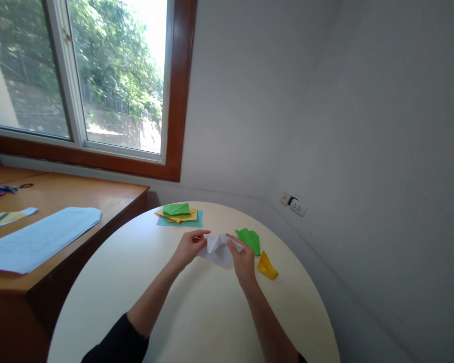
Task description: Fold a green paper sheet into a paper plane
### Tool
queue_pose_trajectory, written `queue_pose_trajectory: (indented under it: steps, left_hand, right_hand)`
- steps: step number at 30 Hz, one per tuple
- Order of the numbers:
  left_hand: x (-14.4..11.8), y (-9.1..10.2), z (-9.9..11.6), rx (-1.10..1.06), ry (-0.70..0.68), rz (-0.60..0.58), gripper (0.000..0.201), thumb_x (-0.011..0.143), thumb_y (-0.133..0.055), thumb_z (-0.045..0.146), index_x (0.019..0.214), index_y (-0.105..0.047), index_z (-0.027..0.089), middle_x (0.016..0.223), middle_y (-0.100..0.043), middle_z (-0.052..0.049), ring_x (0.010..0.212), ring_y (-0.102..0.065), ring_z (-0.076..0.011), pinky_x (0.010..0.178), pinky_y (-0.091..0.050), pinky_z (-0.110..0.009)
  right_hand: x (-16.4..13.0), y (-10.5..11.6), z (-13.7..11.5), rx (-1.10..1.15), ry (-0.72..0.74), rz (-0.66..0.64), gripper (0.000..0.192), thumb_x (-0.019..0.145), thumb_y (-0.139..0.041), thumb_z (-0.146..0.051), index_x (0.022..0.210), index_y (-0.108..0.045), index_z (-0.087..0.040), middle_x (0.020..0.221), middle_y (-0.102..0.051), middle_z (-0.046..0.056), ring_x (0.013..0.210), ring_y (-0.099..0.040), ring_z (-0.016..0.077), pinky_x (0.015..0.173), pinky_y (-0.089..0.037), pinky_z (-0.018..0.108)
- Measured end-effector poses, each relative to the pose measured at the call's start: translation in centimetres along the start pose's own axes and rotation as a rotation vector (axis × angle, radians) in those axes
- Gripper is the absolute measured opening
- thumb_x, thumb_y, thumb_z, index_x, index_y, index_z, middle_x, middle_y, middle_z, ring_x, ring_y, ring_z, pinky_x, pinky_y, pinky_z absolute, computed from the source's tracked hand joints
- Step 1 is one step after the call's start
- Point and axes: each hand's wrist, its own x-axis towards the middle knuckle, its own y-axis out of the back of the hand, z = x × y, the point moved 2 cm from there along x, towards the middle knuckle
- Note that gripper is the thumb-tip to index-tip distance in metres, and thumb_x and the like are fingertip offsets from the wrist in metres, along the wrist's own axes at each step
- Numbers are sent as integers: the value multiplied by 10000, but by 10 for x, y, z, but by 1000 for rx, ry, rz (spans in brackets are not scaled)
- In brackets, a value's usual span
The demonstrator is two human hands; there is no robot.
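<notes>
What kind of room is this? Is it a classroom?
Probably a small office or study room used for paper craft, not clearly a classroom. A round table holds folded coloured paper, both hands fold a white sheet, and a wooden desk with papers sits under a window.

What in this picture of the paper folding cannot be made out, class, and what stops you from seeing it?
- White paper, head view: both the left hand and right hand cover its sides, so its folded shape is unclear.
- Green folded piece: partly behind the right hand.
- Stack of coloured papers: too small to count.
- Scissors: cut off by the left edge.
</notes>
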Motion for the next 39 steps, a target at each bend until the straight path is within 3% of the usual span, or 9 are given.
queue_pose_trajectory:
  steps: [3,8,11,15,19,27,33,39]
  left_hand:
    - [-10,2,-5,6,-1,-14,292,577,-626,273,811,-714,123,653,-615,-27,569,-530,-118,537,-389,-218]
    - [-27,5,-16,42,-18,78,217,602,-575,246,742,-696,133,693,-670,-60,599,-578,-150,538,-423,-228]
    - [-35,6,-23,82,-50,105,190,603,-564,221,723,-685,139,706,-679,-59,627,-593,-156,577,-446,-238]
    - [-43,6,-32,87,-68,45,182,615,-552,206,733,-675,142,719,-680,-54,663,-606,-164,619,-464,-254]
    - [-47,5,-42,93,-73,10,172,623,-543,203,715,-675,142,716,-678,-50,694,-604,-168,682,-474,-278]
    - [-56,1,-43,-168,225,67,227,596,-650,333,668,-668,118,669,-649,-36,662,-584,-146,676,-495,-287]
    - [-57,-2,-43,-240,327,106,343,509,-749,404,647,-655,105,627,-626,-28,591,-544,-112,599,-461,-242]
    - [-59,-4,-50,-251,374,49,311,522,-752,355,663,-648,98,596,-609,-28,543,-528,-104,544,-422,-228]
  right_hand:
    - [-17,-1,-4,-78,51,-47,319,748,-616,-413,928,-707,-165,998,-701,104,961,-638,253,904,-474,432]
    - [-43,-7,-1,-257,152,-79,309,829,-522,-370,1026,-673,-186,1081,-672,94,1028,-614,231,915,-476,408]
    - [-55,-12,4,-399,307,-56,284,855,-487,-315,1050,-659,-200,1070,-676,90,1014,-621,222,899,-481,408]
    - [-65,-18,11,-585,556,-100,277,879,-452,-225,1090,-631,-210,1068,-677,82,1040,-610,217,888,-460,414]
    - [-71,-21,14,-702,668,-132,274,890,-441,-196,1100,-616,-206,1062,-681,78,1041,-609,207,879,-433,399]
    - [-78,-27,16,-783,688,-226,278,894,-435,-180,1125,-587,-200,1084,-674,58,1048,-596,185,962,-324,390]
    - [-79,-25,14,-779,602,-321,325,883,-446,-221,1194,-540,-213,1137,-647,72,1086,-571,199,1008,-272,419]
    - [-80,-23,7,-756,537,-402,468,868,-465,-275,1326,-390,-216,1201,-604,85,1113,-550,210,1045,-236,433]
